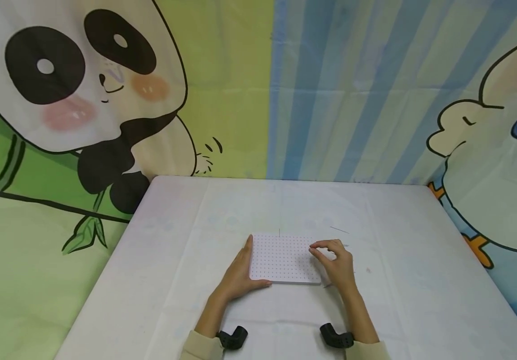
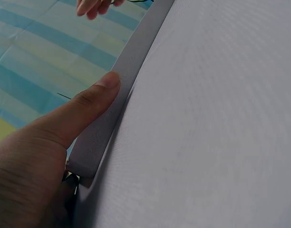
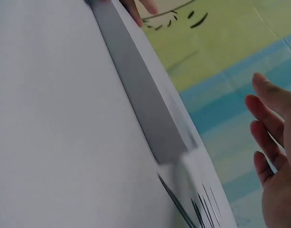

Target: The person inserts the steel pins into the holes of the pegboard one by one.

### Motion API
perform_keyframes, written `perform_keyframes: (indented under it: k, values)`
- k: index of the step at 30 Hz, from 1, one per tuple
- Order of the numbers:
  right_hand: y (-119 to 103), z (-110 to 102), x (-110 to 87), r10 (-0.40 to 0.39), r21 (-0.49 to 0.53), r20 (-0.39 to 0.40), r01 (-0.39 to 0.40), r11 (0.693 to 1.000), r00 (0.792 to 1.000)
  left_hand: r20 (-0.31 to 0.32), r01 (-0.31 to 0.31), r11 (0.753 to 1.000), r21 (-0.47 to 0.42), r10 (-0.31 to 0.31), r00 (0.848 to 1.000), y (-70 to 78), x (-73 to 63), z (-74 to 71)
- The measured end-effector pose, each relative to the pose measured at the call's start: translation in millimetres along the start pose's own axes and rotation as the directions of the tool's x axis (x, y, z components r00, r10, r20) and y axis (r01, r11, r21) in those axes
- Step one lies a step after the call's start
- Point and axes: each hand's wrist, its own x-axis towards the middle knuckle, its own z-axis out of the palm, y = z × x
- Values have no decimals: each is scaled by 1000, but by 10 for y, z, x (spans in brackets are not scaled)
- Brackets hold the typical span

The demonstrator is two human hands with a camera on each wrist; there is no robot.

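A white board [image 1: 281,260] with a grid of small holes lies on the table. My left hand [image 1: 239,273] holds its left side, with the thumb along the front edge; in the left wrist view the thumb [image 2: 91,102] presses the board's side. Over the board's right part hangs my right hand [image 1: 337,262], its thumb and index finger bent toward each other. Nothing shows between those fingertips in the right wrist view, where the right hand [image 3: 278,128] has relaxed, slightly bent fingers. One thin dark needle-like rod [image 1: 279,232] stands upright at the board's far edge.
Several thin dark rods [image 3: 176,202] lie right of the board; another rod [image 1: 339,229] lies farther back. The white table [image 1: 186,240] reaches to a cartoon-printed backdrop [image 1: 231,90]. Each wrist wears a black camera band [image 1: 233,338].
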Motion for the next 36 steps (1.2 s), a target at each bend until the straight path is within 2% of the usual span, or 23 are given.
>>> perform_keyframes:
  k: [3, 6, 10, 12, 17, 21, 26, 36]
  values:
    - [82, -329, -104, 11, 6, 111, -11, 1000, 994, 3, 12, 1000, 1, -12, 1000, 4, 2, 3]
    - [153, -576, -224, 71, -18, 203, -69, 997, 977, 7, 16, 1000, 6, -16, 1000, -3, 6, 4]
    - [217, -708, -355, 142, -65, 293, -129, 990, 946, -9, 5, 1000, -4, -5, 1000, -7, 5, -18]
    - [195, -722, -394, 150, -63, 318, -137, 989, 936, -14, 1, 1000, -14, -1, 1000, -10, 5, -19]
    - [130, -705, -443, 119, -40, 312, -112, 993, 943, -6, 7, 1000, -13, -7, 1000, -21, 8, 4]
    - [277, -658, -502, 78, -70, 294, -60, 996, 953, -2, 8, 1000, -6, -8, 1000, -16, 8, 11]
    - [465, -620, -546, 66, -102, 288, -38, 994, 955, -4, -1, 1000, -4, 1, 1000, 2, 5, -2]
    - [484, -581, -538, 19, -109, 305, 15, 994, 952, -1, 12, 1000, 3, -12, 1000, 11, 0, 0]
